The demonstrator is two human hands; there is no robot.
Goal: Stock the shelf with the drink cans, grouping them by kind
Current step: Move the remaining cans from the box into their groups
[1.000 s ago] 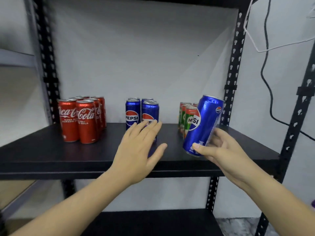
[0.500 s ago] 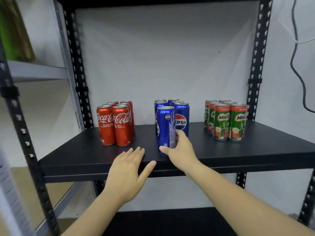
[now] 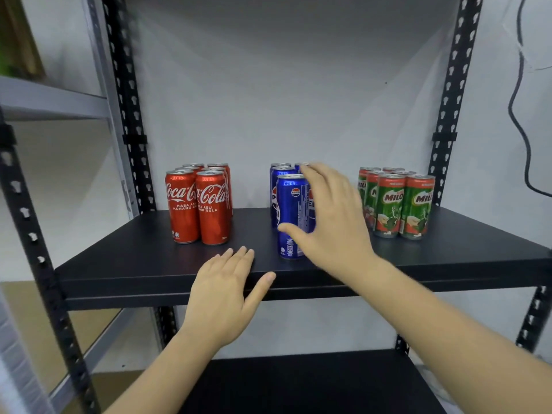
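A: Cans first, left to right: red Coca-Cola cans (image 3: 198, 204) clustered at the left of the black shelf (image 3: 143, 258), blue Pepsi cans (image 3: 280, 180) in the middle, green Milo cans (image 3: 397, 204) at the right.

B: And the front Pepsi can (image 3: 291, 216)?

A: Upright on the shelf, just ahead of its own group and slightly left of centre. To finish the step well I'd nudge it back flush with the blue ones, logo forward, and let go without tipping it.

B: Hands?

A: Left hand (image 3: 222, 297) lies flat at the shelf's front edge, fingers straight and together, thumb out, holding nothing. Right hand (image 3: 331, 225) is spread wide beside the can: thumb at its lower side, fingers up past the rim. Whether they touch it I cannot tell, but there's no closed grip
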